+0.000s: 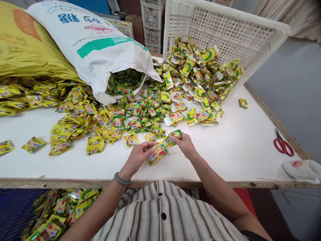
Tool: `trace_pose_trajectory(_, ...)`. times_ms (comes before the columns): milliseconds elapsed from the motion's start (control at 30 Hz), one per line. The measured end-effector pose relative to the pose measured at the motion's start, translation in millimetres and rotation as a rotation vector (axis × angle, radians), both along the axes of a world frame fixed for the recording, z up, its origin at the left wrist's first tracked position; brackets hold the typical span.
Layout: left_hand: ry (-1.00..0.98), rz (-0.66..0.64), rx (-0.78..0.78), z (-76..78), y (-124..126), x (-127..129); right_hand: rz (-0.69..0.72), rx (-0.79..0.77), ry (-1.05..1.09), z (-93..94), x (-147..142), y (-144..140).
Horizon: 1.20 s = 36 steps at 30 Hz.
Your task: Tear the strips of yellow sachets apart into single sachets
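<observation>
Head view: left hand (139, 156) pinched on a small yellow-and-red sachet (157, 154), fingers curled around its left end, grip clenched on the packet just above the bare white tabletop (225, 147); a beaded bracelet (122, 180) around that wrist. Right hand (185, 144) just right of the sachet, fingertips closed on a green-and-red packet (174, 135) lying at the near edge of the heap, grip grasping its corner. Beyond the sachet, a wide spill of green packets (140, 113) running up into the mouth of a white woven sack (95, 47) that lies on its side. Left of the sachet, a drift of yellow packets (75, 120) spreading out from under a large yellow sack (27, 50), with a few strays (32, 144) farther left and well apart from the rest. Beyond and right of the sachet, a white plastic crate (225, 30) tipped on its side, folded yellow-green cartons (200, 73) tumbling out of it onto the tabletop; one lone carton (243, 102) well to the right of that pile. Far right of the sachet, red-handled scissors (283, 144) near the tabletop's edge, and a white cup (304, 170) on its side at the corner. Below the sachet, under the tabletop's near edge, a striped shirt (163, 214), and to its left a blue basket (15, 207) holding more packets
</observation>
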<state>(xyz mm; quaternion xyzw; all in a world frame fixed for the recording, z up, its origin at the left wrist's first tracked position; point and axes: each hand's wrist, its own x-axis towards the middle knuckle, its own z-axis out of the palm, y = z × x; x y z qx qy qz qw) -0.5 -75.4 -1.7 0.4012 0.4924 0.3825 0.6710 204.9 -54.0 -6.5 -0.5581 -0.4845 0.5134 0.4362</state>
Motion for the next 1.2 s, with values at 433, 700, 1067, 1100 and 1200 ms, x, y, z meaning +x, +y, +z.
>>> trace_pose_trajectory(433, 0.014, 0.041, 0.067, -3.3, -6, 7, 0.118, -0.040, -0.029, 6.7, -7, -5)
trace_pose_trajectory(700, -0.095, -0.011, -0.070, -8.3, -9, 11, 0.157, 0.115, -0.338, 18.2, -14, -7)
trace_pose_trajectory(1067, -0.182, -0.035, -0.016, -5.7, -14, 13, 0.203, 0.230, -0.403, 26.2, -20, -11)
trace_pose_trajectory(1100, -0.191, -0.024, -0.020, -6.1, -15, 13, 0.214, 0.280, -0.463, 25.4, -21, -10)
trace_pose_trajectory(1200, -0.177, -0.015, -0.027, -5.8, -19, 15, 0.333, 0.349, -0.595, 20.3, -23, -10)
